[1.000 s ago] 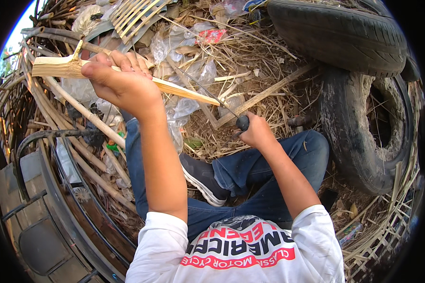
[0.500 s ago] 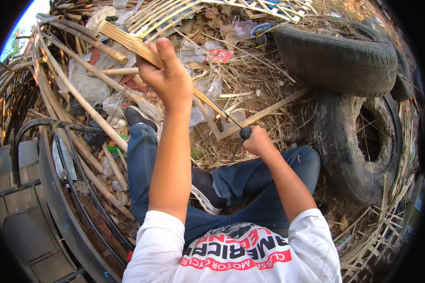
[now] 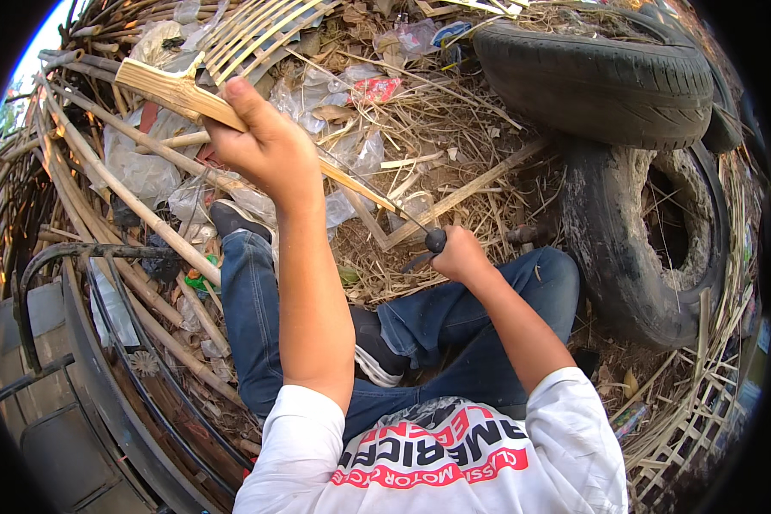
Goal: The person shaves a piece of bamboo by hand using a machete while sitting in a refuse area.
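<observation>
My left hand (image 3: 270, 154) is closed around a split bamboo piece (image 3: 167, 88), with the thumb raised along its side. The piece slants from the upper left, and a narrow strip (image 3: 360, 189) of it runs on past the hand toward the lower right. My right hand (image 3: 461, 254) grips a knife-like tool; a rounded black part (image 3: 436, 240) shows at the fist. Its thin dark blade, seen nearly edge-on, lies close along the strip. A short dark piece (image 3: 417, 261) juts out beside the right fist; I cannot tell what it is.
Two worn tyres (image 3: 595, 86) (image 3: 608, 248) stand at the right. Bamboo poles (image 3: 133, 193) and plastic scraps cover the ground at left. An angled bamboo strip (image 3: 463, 195) lies ahead, woven bamboo lattice (image 3: 270, 34) beyond it. A black metal frame (image 3: 103, 250) stands near left.
My left hand and the bamboo piece have shifted left and slightly nearer, the bamboo now lying flatter. My right hand has moved little. The whole view has also shifted slightly.
</observation>
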`<action>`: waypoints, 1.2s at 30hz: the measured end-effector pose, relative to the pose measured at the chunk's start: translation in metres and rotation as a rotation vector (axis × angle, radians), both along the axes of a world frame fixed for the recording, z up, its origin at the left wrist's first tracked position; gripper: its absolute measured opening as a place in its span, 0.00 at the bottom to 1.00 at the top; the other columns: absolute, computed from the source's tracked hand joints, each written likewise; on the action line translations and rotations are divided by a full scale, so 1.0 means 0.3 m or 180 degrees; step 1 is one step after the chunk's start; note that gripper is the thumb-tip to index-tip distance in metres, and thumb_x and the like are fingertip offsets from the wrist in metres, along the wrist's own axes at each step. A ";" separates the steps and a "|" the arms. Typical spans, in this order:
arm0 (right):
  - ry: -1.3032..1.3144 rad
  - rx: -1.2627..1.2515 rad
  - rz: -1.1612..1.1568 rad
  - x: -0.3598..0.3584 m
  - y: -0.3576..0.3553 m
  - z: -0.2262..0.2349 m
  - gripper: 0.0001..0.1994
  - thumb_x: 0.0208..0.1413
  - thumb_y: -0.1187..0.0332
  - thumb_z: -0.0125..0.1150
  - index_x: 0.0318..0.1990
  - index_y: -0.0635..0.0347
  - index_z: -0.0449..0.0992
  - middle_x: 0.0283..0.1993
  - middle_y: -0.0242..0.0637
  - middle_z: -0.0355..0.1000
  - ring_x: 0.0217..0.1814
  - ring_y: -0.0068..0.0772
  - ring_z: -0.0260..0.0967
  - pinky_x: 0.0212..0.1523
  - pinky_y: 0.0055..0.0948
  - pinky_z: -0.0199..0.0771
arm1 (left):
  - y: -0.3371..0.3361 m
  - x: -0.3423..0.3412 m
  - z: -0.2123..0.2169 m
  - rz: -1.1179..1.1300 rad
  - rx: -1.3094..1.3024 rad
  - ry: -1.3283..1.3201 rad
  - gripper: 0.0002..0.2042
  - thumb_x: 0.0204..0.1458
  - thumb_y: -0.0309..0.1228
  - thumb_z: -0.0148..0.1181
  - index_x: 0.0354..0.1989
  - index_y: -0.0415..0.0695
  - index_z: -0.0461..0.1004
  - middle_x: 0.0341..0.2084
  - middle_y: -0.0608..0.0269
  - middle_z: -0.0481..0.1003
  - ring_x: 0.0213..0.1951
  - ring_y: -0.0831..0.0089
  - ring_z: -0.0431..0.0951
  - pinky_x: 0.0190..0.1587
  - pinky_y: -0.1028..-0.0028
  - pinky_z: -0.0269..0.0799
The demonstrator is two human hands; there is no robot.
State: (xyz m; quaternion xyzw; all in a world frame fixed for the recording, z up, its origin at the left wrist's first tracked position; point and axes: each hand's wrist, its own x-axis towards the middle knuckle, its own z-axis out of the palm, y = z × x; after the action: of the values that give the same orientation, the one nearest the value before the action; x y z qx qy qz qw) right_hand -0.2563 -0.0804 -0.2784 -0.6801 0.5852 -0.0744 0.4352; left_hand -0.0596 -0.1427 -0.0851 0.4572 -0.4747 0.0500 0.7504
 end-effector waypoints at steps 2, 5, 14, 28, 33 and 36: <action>-0.0101 -0.0003 -0.0126 -0.010 0.007 -0.014 0.15 0.39 0.70 0.65 0.36 0.71 0.76 0.37 0.60 0.75 0.42 0.58 0.74 0.45 0.44 0.74 | -0.067 -0.053 -0.020 0.0025 0.0026 -0.0078 0.16 0.63 0.41 0.48 0.32 0.39 0.64 0.15 0.74 0.60 0.15 0.83 0.58 0.16 0.81 0.54; -0.0117 -0.0214 -0.0010 -0.027 -0.067 0.052 0.15 0.38 0.70 0.66 0.35 0.69 0.76 0.34 0.57 0.75 0.40 0.57 0.74 0.43 0.44 0.74 | 0.006 -0.137 0.037 -0.0523 0.0093 0.0577 0.16 0.62 0.41 0.52 0.28 0.43 0.63 0.13 0.74 0.57 0.12 0.84 0.55 0.14 0.80 0.50; -0.0148 0.0156 0.0031 0.019 -0.053 -0.029 0.14 0.37 0.73 0.61 0.35 0.71 0.75 0.36 0.60 0.74 0.42 0.59 0.73 0.45 0.46 0.74 | 0.046 -0.132 0.092 0.0704 0.0024 0.0202 0.20 0.64 0.42 0.42 0.20 0.47 0.53 0.10 0.72 0.55 0.10 0.82 0.50 0.11 0.79 0.46; -0.0222 -0.0164 0.0059 0.008 -0.134 0.151 0.15 0.35 0.73 0.63 0.34 0.71 0.75 0.32 0.61 0.74 0.39 0.60 0.73 0.43 0.46 0.74 | 0.048 -0.040 0.141 0.0612 -0.0239 -0.0073 0.25 0.56 0.32 0.54 0.09 0.49 0.49 0.07 0.68 0.51 0.09 0.78 0.51 0.11 0.75 0.52; -0.0080 0.0309 -0.0032 -0.041 -0.072 -0.038 0.13 0.39 0.75 0.62 0.35 0.71 0.77 0.37 0.58 0.75 0.44 0.56 0.75 0.46 0.44 0.75 | 0.025 -0.030 0.068 0.1946 0.0205 -0.0576 0.22 0.63 0.40 0.41 0.25 0.31 0.66 0.09 0.65 0.58 0.11 0.74 0.62 0.15 0.75 0.64; -0.0111 0.0191 0.0090 -0.022 -0.101 0.084 0.13 0.39 0.75 0.62 0.35 0.72 0.76 0.37 0.57 0.76 0.44 0.56 0.74 0.46 0.44 0.75 | -0.026 -0.143 0.084 0.1328 0.0052 -0.0227 0.19 0.63 0.38 0.41 0.24 0.35 0.63 0.10 0.67 0.56 0.11 0.78 0.56 0.13 0.77 0.55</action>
State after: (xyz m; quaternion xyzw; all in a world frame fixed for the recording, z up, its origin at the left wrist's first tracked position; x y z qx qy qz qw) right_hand -0.2628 -0.1106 -0.2533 -0.6736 0.5698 -0.0625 0.4665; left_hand -0.1024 -0.1506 -0.0598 0.5495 -0.3964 0.2165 0.7029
